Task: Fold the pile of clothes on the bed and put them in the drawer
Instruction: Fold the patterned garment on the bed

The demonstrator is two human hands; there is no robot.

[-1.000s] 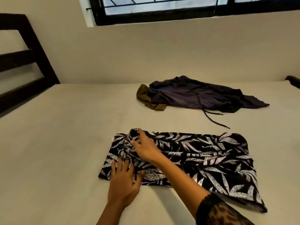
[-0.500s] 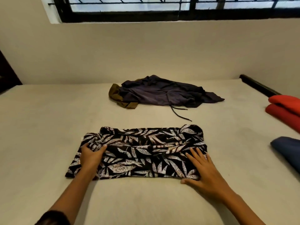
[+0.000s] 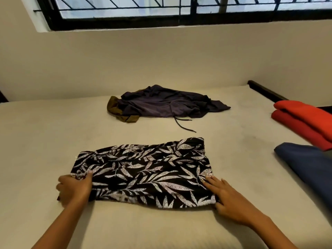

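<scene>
The black-and-white leaf-print fabric garment (image 3: 143,171) is lying half-folded on the near part of the cream bed (image 3: 45,141), mid-fold. The left grip (image 3: 74,190) is pinching its left end, thumb on top, while the right grip (image 3: 228,200) is pressing straight fingers flat on the right corner, holding nothing. Next, one end is likely needing to be carried across onto the other, edges aligned.

- The leaf-print garment (image 3: 143,173) is thin, matt cloth, lightly creased.
- The bed sheet (image 3: 53,132) is cream cloth, matt and smooth, with a faint weave.
- The dark purple garment (image 3: 161,106) is soft, crumpled cloth with a dull sheen; olive cloth (image 3: 113,108) shows at its edge.
- The red cloth (image 3: 305,119) looks thick and matt.
- The blue cloth (image 3: 305,164) is smooth and matt.
- The window bars (image 3: 193,9) look like dark painted metal.
- The wall (image 3: 161,60) is smooth, matt paint.
</scene>
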